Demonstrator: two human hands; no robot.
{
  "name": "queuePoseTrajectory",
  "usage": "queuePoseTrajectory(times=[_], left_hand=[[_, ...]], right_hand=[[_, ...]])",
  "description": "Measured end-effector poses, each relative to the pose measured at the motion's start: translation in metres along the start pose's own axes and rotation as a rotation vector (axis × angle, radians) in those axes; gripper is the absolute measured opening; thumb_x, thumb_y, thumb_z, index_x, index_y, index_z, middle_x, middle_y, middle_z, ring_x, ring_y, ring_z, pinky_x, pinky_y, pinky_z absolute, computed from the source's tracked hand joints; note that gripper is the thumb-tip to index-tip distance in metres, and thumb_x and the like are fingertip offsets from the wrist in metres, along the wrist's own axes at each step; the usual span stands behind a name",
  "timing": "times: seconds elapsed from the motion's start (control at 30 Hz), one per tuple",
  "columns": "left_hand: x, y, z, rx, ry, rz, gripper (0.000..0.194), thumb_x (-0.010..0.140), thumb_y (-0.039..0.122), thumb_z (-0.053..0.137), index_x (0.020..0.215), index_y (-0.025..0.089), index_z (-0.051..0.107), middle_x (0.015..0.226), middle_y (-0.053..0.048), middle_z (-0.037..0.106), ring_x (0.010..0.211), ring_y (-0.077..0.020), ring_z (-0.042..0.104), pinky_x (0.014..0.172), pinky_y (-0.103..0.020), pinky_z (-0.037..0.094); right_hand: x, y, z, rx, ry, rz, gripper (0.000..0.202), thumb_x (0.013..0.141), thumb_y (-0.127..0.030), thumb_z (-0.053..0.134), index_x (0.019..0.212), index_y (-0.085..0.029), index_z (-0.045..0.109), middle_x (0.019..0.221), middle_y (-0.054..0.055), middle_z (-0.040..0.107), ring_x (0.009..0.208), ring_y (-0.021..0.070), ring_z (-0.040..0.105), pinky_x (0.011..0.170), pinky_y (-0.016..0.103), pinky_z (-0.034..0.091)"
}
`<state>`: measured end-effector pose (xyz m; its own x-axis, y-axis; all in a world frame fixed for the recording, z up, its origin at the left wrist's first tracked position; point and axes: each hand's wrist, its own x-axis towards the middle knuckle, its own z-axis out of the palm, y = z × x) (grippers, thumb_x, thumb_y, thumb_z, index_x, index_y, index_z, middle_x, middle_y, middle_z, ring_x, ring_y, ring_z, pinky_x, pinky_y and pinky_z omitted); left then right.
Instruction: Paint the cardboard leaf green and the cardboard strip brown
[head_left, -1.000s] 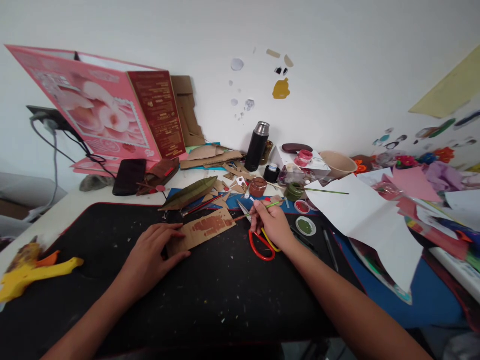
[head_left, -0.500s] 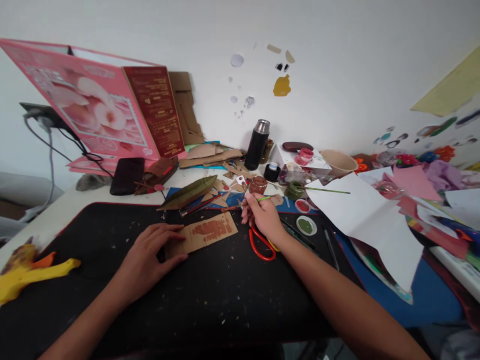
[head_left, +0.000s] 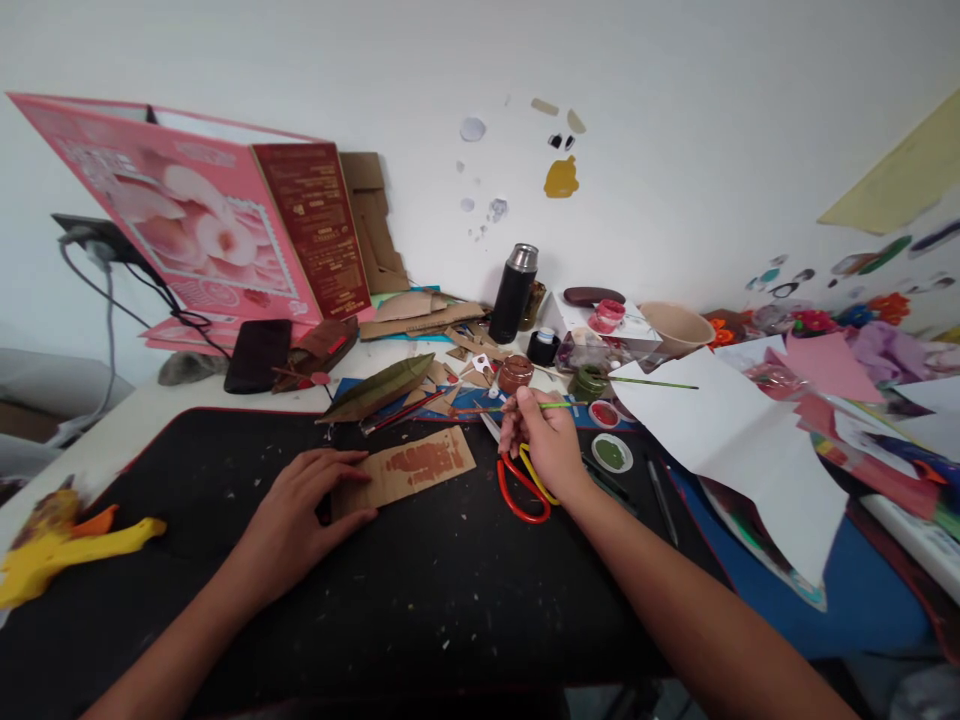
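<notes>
My left hand point(head_left: 311, 515) grips the left end of a cardboard strip point(head_left: 412, 468), its thumb and fingers round the edges. Reddish-brown paint covers part of the strip, which lies on the black mat point(head_left: 360, 620). Between the fingers of my right hand point(head_left: 544, 440) is a thin green paintbrush point(head_left: 559, 404), its tip pointing left above the strip's far right corner. Under that hand lie scissors point(head_left: 523, 495) with red and yellow handles, partly hidden. Just behind it stands a jar of brown paint point(head_left: 516, 373).
A green paint jar point(head_left: 589, 382) has another brush across it. Paint-filled lids point(head_left: 613, 452) lie to the right, near white paper point(head_left: 720, 420). A big leaf point(head_left: 382, 388), cardboard scraps point(head_left: 427, 310) and a black flask point(head_left: 514, 292) stand behind. A yellow object point(head_left: 82, 545) lies at left.
My right hand has shifted a little to the right with the paintbrush, which now shows more of its length. My left hand and the cardboard strip stay in place.
</notes>
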<state>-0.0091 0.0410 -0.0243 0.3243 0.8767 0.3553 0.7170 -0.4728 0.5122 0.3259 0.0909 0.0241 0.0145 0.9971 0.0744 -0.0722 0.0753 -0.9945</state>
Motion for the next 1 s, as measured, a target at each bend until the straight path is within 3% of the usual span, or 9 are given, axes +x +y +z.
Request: queuePoseTrajectory(times=[0.23,0.37,0.47,0.57,0.63,0.77,0.87,1.0], left_hand=[[0.0,0.002,0.0,-0.009,0.006,-0.006,0.035,0.089,0.06,0.075,0.105,0.029,0.077,0.128,-0.008,0.077,0.119,-0.0339,0.068,0.103,-0.054,0.057],[0.001,0.003,0.0,-0.014,0.007,-0.023,0.038,0.089,0.063,0.074,0.104,0.029,0.078,0.128,-0.009,0.077,0.12,-0.0342,0.069,0.104,-0.054,0.057],[0.001,0.003,-0.001,-0.008,0.011,-0.018,0.036,0.089,0.062,0.074,0.104,0.029,0.078,0.128,-0.009,0.077,0.119,-0.0339,0.069,0.103,-0.054,0.058],[-0.001,0.004,-0.003,-0.017,0.025,-0.004,0.035,0.091,0.06,0.074,0.108,0.03,0.076,0.13,-0.008,0.075,0.12,-0.0332,0.069,0.103,-0.053,0.058],[-0.003,0.006,-0.007,-0.035,0.073,-0.012,0.035,0.092,0.06,0.073,0.111,0.03,0.074,0.133,-0.008,0.074,0.122,-0.033,0.069,0.103,-0.053,0.059],[-0.006,0.017,-0.018,-0.022,0.28,-0.081,0.034,0.095,0.058,0.07,0.116,0.031,0.067,0.135,-0.009,0.069,0.125,-0.0347,0.066,0.103,-0.056,0.057],[0.001,0.032,-0.024,0.03,0.397,-0.119,0.038,0.096,0.057,0.07,0.122,0.03,0.064,0.137,-0.009,0.067,0.128,-0.0368,0.063,0.108,-0.06,0.054],[0.024,0.053,-0.019,0.022,0.456,-0.157,0.047,0.093,0.056,0.073,0.129,0.029,0.058,0.131,-0.009,0.066,0.122,-0.0337,0.066,0.104,-0.053,0.058]], right_hand=[[-0.008,0.01,0.002,-0.051,-0.135,0.09,0.055,0.093,-0.074,0.064,0.081,-0.02,0.062,0.052,-0.003,0.061,0.042,0.0144,0.063,0.036,0.019,0.04],[-0.014,0.011,-0.005,-0.068,-0.149,0.097,0.056,0.094,-0.074,0.062,0.078,-0.021,0.06,0.045,-0.006,0.053,0.04,0.0145,0.061,0.038,0.02,0.041],[-0.014,0.006,-0.009,-0.042,-0.131,0.1,0.058,0.092,-0.076,0.063,0.077,-0.021,0.06,0.045,-0.004,0.054,0.039,0.0149,0.059,0.037,0.021,0.04],[-0.01,-0.001,-0.009,0.039,-0.034,0.065,0.057,0.09,-0.076,0.067,0.081,-0.021,0.063,0.05,-0.003,0.059,0.04,0.0148,0.059,0.036,0.021,0.039],[-0.006,-0.005,-0.007,0.092,0.031,0.019,0.055,0.091,-0.075,0.068,0.085,-0.02,0.065,0.054,-0.002,0.06,0.041,0.0138,0.059,0.037,0.021,0.04],[0.002,-0.007,-0.005,0.145,0.096,-0.039,0.052,0.09,-0.072,0.072,0.09,-0.02,0.069,0.064,-0.001,0.063,0.043,0.0117,0.058,0.037,0.02,0.039],[0.001,-0.001,0.001,0.148,0.077,-0.024,0.051,0.09,-0.071,0.072,0.09,-0.019,0.07,0.067,-0.001,0.064,0.044,0.011,0.058,0.036,0.02,0.038],[-0.006,0.002,0.018,0.079,-0.031,0.008,0.048,0.091,-0.067,0.072,0.09,-0.019,0.07,0.071,0.0,0.065,0.045,0.0104,0.06,0.035,0.018,0.037]])
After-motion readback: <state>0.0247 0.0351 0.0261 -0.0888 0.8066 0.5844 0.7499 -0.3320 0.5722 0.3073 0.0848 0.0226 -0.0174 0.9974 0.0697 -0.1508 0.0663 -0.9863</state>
